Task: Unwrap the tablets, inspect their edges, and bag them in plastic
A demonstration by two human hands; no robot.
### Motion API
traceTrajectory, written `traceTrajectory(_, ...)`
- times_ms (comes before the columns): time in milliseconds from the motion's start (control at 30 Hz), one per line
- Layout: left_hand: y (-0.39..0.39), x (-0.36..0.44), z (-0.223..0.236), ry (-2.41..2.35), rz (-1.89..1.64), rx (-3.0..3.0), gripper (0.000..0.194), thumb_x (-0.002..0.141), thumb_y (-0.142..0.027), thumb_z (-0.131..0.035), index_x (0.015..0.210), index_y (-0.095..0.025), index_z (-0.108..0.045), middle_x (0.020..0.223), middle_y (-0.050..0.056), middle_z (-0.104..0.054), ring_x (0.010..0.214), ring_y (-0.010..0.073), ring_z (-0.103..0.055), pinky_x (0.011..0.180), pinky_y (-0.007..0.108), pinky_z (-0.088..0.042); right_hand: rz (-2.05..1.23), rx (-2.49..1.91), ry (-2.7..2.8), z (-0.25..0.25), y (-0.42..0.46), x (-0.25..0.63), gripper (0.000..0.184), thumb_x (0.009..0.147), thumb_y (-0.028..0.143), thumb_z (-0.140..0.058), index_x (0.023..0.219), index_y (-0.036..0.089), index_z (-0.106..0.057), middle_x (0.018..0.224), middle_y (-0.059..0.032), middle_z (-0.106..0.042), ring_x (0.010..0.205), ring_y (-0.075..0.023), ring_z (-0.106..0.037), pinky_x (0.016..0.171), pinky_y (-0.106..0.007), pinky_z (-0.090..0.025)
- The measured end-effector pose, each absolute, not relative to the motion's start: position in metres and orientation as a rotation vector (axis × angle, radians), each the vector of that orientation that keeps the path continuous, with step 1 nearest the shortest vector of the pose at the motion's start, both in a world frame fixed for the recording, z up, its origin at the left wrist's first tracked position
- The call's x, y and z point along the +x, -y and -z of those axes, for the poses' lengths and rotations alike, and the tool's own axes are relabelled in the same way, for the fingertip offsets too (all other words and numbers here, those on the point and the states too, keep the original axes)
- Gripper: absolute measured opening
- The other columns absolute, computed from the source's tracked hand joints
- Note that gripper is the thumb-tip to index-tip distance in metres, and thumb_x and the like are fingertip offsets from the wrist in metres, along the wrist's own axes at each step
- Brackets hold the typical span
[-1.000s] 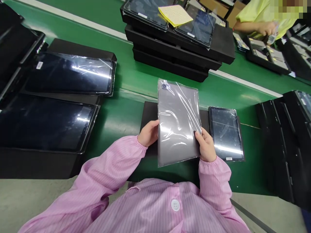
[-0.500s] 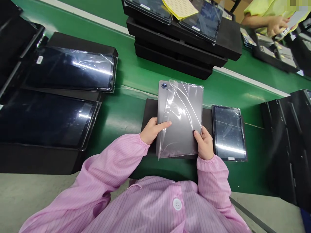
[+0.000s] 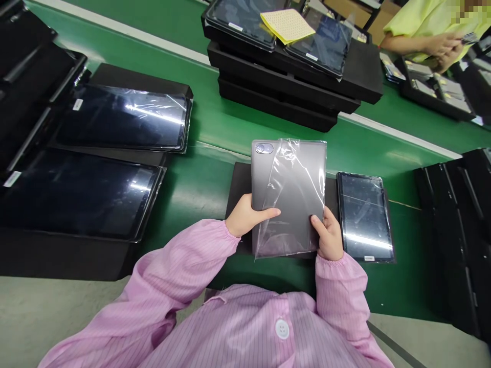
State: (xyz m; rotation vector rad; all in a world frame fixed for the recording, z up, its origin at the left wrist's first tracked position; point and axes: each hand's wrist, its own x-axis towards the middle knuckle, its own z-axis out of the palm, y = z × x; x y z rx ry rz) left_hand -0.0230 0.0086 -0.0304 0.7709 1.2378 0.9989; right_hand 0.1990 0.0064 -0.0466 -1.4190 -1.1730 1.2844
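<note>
Head view: a green table [image 3: 192, 204] is being taken up by black trays and tablets. Two dark-screened tablets [image 3: 123, 117] are being borne by trays at the left, and black trays [image 3: 276, 110] are being stacked beyond the hands, topped by two more tablets and a yellow sheet [image 3: 287, 24]. Both pink-sleeved forearms are being angled inward, the left slanting up from the lower left, the right being held more steeply. Between them a grey tablet [image 3: 261, 176] is being held back side up, over a black tray [image 3: 237, 186] and well above the wearer's lap. Most of its back is being covered by clear film [image 3: 295, 189], whose left edge is running aslant, so that a strip along the tablet's left side is being left bare. A smaller tablet [image 3: 364, 214] is being supported just beside, at the right. By the left hand [image 3: 245, 217] the left edge is being gripped, the thumb being laid flat across the film, the fingers being hidden beneath. By the right hand [image 3: 329, 235] the right edge is being pinched, its thumb being pressed on top. At the upper left corner the camera lens [image 3: 264, 148] is being left uncovered.
</note>
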Motion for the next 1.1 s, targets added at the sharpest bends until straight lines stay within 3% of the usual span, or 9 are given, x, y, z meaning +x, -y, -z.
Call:
traceTrajectory(133, -0.011, -0.025, 0.037, -1.08, -1.078, 0.607, 0.055, 0.058, -0.049, -0.084, 0.101, -0.016, -0.073, 0.104, 0.01, -0.078, 0.102, 0.0308, -0.071, 0.09, 0.042, -0.056, -1.313, -1.442, 1.173, 0.001, 0.003, 0.206, 0.044, 0.074, 0.052, -0.081, 0.106, 0.023, -0.071, 0.093, -0.0068, -0.08, 0.088, -0.0279, -0.076, 0.083, -0.043, -0.062)
traceTrajectory(267, -0.014, -0.027, 0.043, -0.984, -1.145, 0.43, 0.077, 0.065, -0.053, -0.08, 0.132, -0.018, -0.062, 0.133, 0.016, -0.069, 0.124, 0.0317, -0.064, 0.102, 0.044, -0.052, -0.959, -1.572, 1.402, -0.059, 0.022, 0.213, 0.033, 0.081, 0.038, -0.075, 0.111, 0.025, -0.074, 0.091, -0.0051, -0.08, 0.083, -0.0248, -0.075, 0.076, -0.038, -0.062)
traceTrajectory(400, -0.014, -0.027, 0.043, -0.944, -1.11, 0.486, 0.078, 0.068, -0.055, -0.079, 0.135, -0.019, -0.062, 0.143, 0.017, -0.062, 0.138, 0.0334, -0.054, 0.113, 0.045, -0.043, -0.497, -1.734, 1.656, -0.08, 0.039, 0.204, 0.034, 0.089, 0.037, -0.062, 0.119, 0.026, -0.071, 0.077, -0.0053, -0.076, 0.058, -0.0233, -0.068, 0.053, -0.034, -0.054)
traceTrajectory(500, -0.007, -0.025, 0.034, -0.875, -1.025, 0.548, 0.074, 0.068, -0.063, -0.077, 0.128, -0.021, -0.068, 0.145, 0.015, -0.062, 0.139, 0.0358, -0.052, 0.113, 0.046, -0.044, -0.363, -1.764, 1.797, -0.071, 0.047, 0.181, 0.041, 0.093, 0.034, -0.05, 0.129, 0.022, -0.067, 0.077, -0.009, -0.076, 0.053, -0.026, -0.068, 0.049, -0.036, -0.052)
traceTrajectory(600, 0.007, -0.022, 0.021, -0.803, -1.0, 0.561, 0.072, 0.069, -0.07, -0.073, 0.127, -0.026, -0.069, 0.145, 0.011, -0.062, 0.136, 0.0367, -0.055, 0.108, 0.048, -0.049, -0.505, -1.605, 1.975, -0.062, 0.054, 0.155, 0.047, 0.094, 0.026, -0.045, 0.137, 0.015, -0.061, 0.106, -0.0174, -0.078, 0.077, -0.0316, -0.077, 0.063, -0.04, -0.061)
traceTrajectory(700, 0.019, -0.02, 0.01, -0.915, -1.004, 0.464, 0.07, 0.072, -0.071, -0.07, 0.122, -0.023, -0.071, 0.131, 0.011, -0.072, 0.126, 0.036, -0.063, 0.102, 0.046, -0.055, -0.824, -1.242, 2.225, -0.058, 0.06, 0.143, 0.049, 0.09, 0.027, -0.055, 0.138, 0.014, -0.06, 0.117, -0.0158, -0.077, 0.098, -0.032, -0.077, 0.081, -0.041, -0.064)
traceTrajectory(800, 0.021, -0.018, 0.002, -1.242, -0.984, 0.237, 0.043, 0.078, -0.041, -0.074, 0.115, -0.021, -0.071, 0.106, 0.008, -0.08, 0.105, 0.0319, -0.074, 0.088, 0.042, -0.063, -1.012, -1.029, 2.202, -0.05, 0.055, 0.164, 0.047, 0.089, 0.032, -0.061, 0.134, 0.018, -0.064, 0.121, -0.0118, -0.076, 0.1, -0.0271, -0.077, 0.088, -0.037, -0.063)
traceTrajectory(900, 0.016, -0.016, -0.003, -1.374, -0.94, 0.01, 0.031, 0.08, -0.022, -0.066, 0.11, -0.024, -0.072, 0.092, 0.003, -0.082, 0.089, 0.0305, -0.079, 0.074, 0.043, -0.067, -0.816, -1.391, 1.761, -0.033, 0.033, 0.22, 0.039, 0.089, 0.035, -0.061, 0.125, 0.022, -0.07, 0.123, -0.01, -0.076, 0.101, -0.0243, -0.077, 0.096, -0.038, -0.059)
traceTrajectory(1100, -0.001, -0.014, 0.006, -1.364, -0.811, 0.082, 0.027, 0.079, -0.033, -0.069, 0.105, -0.036, -0.076, 0.102, -0.004, -0.082, 0.105, 0.0364, -0.075, 0.077, 0.051, -0.068, -0.526, -2.005, 1.217, 0.007, -0.009, 0.346, 0.038, 0.089, 0.035, -0.068, 0.122, 0.015, -0.068, 0.135, -0.0202, -0.064, 0.134, -0.0369, -0.055, 0.118, -0.06, -0.035)
